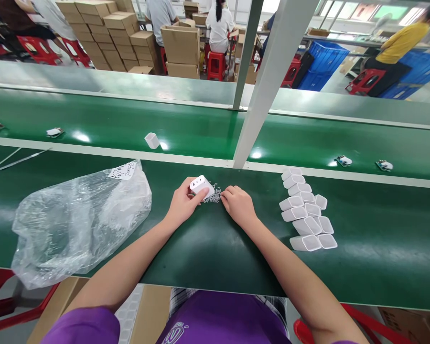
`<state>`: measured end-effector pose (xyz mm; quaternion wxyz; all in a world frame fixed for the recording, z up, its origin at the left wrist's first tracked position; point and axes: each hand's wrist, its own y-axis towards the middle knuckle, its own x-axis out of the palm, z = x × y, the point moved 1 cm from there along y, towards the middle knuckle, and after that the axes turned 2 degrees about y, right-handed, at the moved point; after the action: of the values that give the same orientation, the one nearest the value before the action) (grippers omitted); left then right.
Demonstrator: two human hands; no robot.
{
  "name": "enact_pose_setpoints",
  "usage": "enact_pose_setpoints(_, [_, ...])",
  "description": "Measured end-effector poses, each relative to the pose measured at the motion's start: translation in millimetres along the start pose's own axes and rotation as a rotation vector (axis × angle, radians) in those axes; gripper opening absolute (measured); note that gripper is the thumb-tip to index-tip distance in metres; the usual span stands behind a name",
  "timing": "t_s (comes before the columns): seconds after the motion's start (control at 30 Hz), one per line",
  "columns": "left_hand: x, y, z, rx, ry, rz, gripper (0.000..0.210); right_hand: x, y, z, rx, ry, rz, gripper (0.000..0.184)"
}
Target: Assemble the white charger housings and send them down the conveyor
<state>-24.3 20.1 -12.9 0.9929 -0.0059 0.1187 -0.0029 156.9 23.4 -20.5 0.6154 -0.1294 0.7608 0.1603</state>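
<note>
My left hand (185, 202) is closed around a white plastic charger housing (202, 186) with small dark slots in its end face, held tilted just above the green table. Beside and partly behind it lies a little heap of tiny clear-grey pieces (212, 195), too small to name. At the right edge of that heap my right hand (237, 203) has its thumb and fingertips pinched together. Whether a piece is between those fingertips cannot be made out. Further right stand several white open-ended housings (305, 213) in uneven rows.
A clear plastic bag (82, 220) with a handwritten label covers the table at left. Behind a low rail runs a green conveyor belt (197, 122) carrying a white housing (152, 140) and small circuit boards (343, 161). A white post (260, 105) rises at the table's back edge.
</note>
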Motion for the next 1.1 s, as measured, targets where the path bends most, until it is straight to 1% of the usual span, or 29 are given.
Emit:
enact_pose_setpoints(0.17, [0.3, -1, 1, 0.015, 0.02, -0.002, 0.041, -14, 9, -14, -0.044, -0.125, -0.153, 0.027])
enact_pose_setpoints(0.3, [0.4, -2, 2, 0.012, 0.036, -0.012, 0.041, -26, 18, -24, -0.079, -0.173, -0.259, 0.03])
enact_pose_setpoints(0.43, [-0.5, -2, 3, 0.018, 0.043, -0.019, 0.041, -34, 23, -22, -0.073, -0.181, -0.32, 0.029])
enact_pose_setpoints(0.53, [-0.8, -2, 3, 0.021, 0.047, -0.021, 0.04, -35, 23, -14, -0.06, -0.167, -0.329, 0.027])
enact_pose_setpoints(0.7, [-0.8, -1, 2, 0.016, 0.06, -0.02, 0.041, -29, 21, -7, -0.053, -0.145, -0.323, 0.029])
enact_pose_setpoints(1.1, [-2.1, -2, 3, 0.021, 0.083, -0.04, 0.04, -33, 27, -18, -0.091, -0.116, -0.316, 0.027])
